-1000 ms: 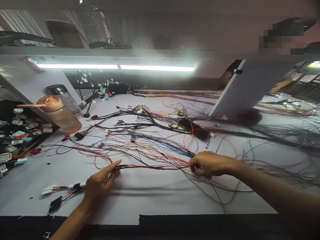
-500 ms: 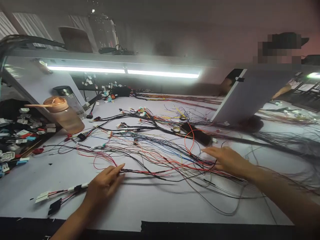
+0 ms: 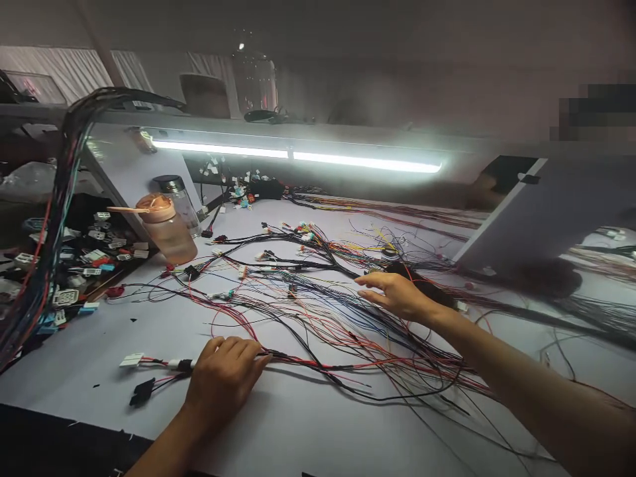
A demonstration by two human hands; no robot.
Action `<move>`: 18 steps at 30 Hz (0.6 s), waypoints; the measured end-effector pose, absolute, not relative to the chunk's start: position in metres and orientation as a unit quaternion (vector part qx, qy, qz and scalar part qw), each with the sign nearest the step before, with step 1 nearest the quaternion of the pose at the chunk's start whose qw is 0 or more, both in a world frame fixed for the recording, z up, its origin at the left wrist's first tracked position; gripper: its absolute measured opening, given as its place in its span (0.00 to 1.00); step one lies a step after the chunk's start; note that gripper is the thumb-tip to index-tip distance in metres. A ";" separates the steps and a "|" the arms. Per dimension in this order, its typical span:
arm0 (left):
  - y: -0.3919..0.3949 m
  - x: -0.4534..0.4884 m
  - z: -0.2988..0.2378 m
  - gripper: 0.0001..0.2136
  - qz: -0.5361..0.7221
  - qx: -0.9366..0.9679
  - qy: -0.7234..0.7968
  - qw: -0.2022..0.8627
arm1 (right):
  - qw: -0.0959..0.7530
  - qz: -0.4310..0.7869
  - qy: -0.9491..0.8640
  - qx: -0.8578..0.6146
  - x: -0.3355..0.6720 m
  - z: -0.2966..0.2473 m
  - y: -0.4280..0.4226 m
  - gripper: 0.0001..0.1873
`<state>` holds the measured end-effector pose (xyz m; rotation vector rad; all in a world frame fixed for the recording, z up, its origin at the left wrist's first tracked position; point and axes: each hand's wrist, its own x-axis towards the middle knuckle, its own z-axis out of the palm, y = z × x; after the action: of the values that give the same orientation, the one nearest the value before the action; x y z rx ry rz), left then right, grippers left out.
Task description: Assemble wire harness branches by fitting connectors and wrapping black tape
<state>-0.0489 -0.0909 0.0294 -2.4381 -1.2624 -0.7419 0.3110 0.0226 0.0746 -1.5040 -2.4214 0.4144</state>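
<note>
My left hand (image 3: 226, 371) is closed over a red-and-black cable branch near the front of the table. A white connector (image 3: 132, 360) and a black connector (image 3: 143, 392) stick out on its left side, and the red and black wires (image 3: 308, 362) run out to its right. My right hand (image 3: 397, 295) hovers over or lightly touches the wiring harness (image 3: 318, 311), fingers stretched out with nothing held. Behind that hand lies a dark elongated object (image 3: 430, 285), partly covered. Multicoloured loose wires spread beneath my right forearm.
A peach-lidded bottle (image 3: 171, 232) and a clear bottle with a dark lid (image 3: 181, 199) stand at the left. Beside them are piled connectors (image 3: 99, 255) and a hanging wire bundle (image 3: 64, 179). A white panel (image 3: 501, 212) rises at the right, below a lit tube lamp (image 3: 368, 161).
The view has swung left, so things sit farther right. My right hand has moved left and away from me over the harness. My left hand's fingers have curled more over the cable.
</note>
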 end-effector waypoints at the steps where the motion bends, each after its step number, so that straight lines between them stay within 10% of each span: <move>1: -0.088 -0.042 0.035 0.04 -0.267 -0.844 -0.440 0.149 | 0.148 0.134 -0.833 -0.516 0.298 0.070 0.034 0.17; 12: -0.045 0.042 0.031 0.04 -0.365 -0.863 -0.350 -0.004 | 0.128 0.116 -0.844 -0.507 0.208 0.029 0.127 0.20; 18: -0.038 0.024 0.020 0.11 -0.393 -0.856 -0.335 -0.021 | 0.114 0.149 -0.825 -0.533 0.205 0.028 0.152 0.07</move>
<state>0.0241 -0.0376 0.0197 -2.7258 -1.0651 -1.2527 0.2050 0.1516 0.0283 -1.5630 -2.4202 0.4367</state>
